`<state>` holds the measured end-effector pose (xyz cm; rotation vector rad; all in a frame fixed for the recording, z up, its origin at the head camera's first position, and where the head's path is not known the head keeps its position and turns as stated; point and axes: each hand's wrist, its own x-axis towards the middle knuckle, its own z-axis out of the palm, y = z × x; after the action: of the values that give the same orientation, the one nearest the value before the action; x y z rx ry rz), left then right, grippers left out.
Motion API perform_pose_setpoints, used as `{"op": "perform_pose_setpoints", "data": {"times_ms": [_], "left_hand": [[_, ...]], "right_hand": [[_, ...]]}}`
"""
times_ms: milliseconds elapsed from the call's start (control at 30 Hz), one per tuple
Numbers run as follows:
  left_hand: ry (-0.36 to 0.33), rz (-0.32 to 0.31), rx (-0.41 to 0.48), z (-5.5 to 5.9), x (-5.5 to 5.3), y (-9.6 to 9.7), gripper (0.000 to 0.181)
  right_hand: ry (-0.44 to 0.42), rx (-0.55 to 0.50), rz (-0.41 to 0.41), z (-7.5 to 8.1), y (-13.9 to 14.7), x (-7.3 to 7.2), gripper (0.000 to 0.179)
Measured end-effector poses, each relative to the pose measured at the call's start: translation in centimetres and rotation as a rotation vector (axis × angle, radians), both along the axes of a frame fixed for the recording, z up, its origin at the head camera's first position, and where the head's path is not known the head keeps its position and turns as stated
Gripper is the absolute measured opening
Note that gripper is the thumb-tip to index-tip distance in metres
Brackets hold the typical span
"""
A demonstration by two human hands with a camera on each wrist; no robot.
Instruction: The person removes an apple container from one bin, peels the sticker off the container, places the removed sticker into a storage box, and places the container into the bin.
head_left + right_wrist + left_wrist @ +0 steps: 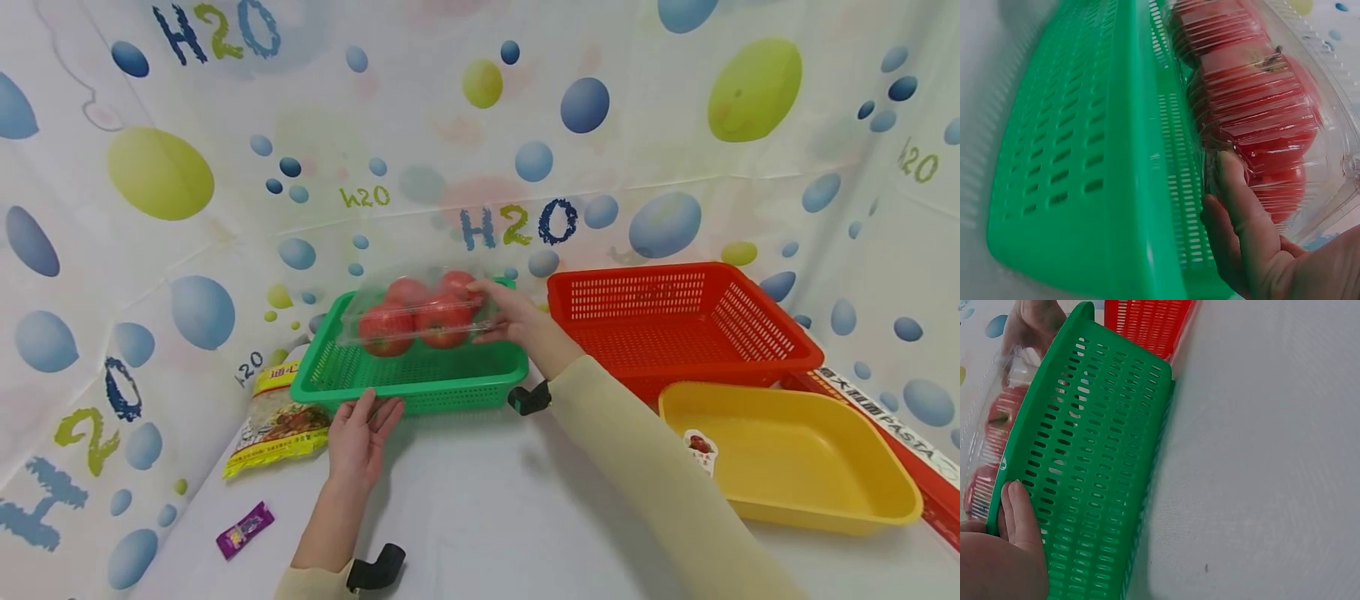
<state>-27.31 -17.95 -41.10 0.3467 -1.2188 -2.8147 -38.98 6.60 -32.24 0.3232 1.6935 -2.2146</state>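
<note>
My left hand (360,437) lies flat, fingers straight and forward, while my right hand (517,321) reaches out, fingers and thumb pinching.

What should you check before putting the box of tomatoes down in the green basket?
1. Right hand grips the clear tomato box: ok.
2. Box lid closed all round: cannot tell.
3. Left hand steadies the green basket at its front wall: ok.
4. Box sits over the basket, not past its rim: ok.
5. Basket floor free under the box: ok, as far as it shows.
6. Noodle packet and red basket lie clear of the path: ok.
</note>
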Motion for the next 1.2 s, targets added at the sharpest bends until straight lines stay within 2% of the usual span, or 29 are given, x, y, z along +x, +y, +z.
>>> {"op": "perform_pose_setpoints", "data": {"times_ms": [433, 767, 900, 1200], "left_hand": [[-0.02, -0.004, 0.0, -0.1, 0.2, 0.0, 0.014], [-0.019, -0.016, -0.019, -0.1, 0.3, 0.2, 0.016], [-0.041, -0.02, -0.011, -0.3, 0.4, 0.2, 0.021], [-0.059, -0.036, -0.008, 0.0, 0.3, -0.2, 0.023]], "right_hand": [[-0.053, 0.006, 0.028, -0.8, -1.4, -2.3, 0.076], [-0.068, 0.001, 0.067, -1.2, -1.1, -3.8, 0.076], [-0.062, 0.029, 0.082, -1.6, -0.9, -4.2, 0.076], [-0.092, -0.007, 0.098, -2.9, -2.3, -4.7, 0.083]]}}
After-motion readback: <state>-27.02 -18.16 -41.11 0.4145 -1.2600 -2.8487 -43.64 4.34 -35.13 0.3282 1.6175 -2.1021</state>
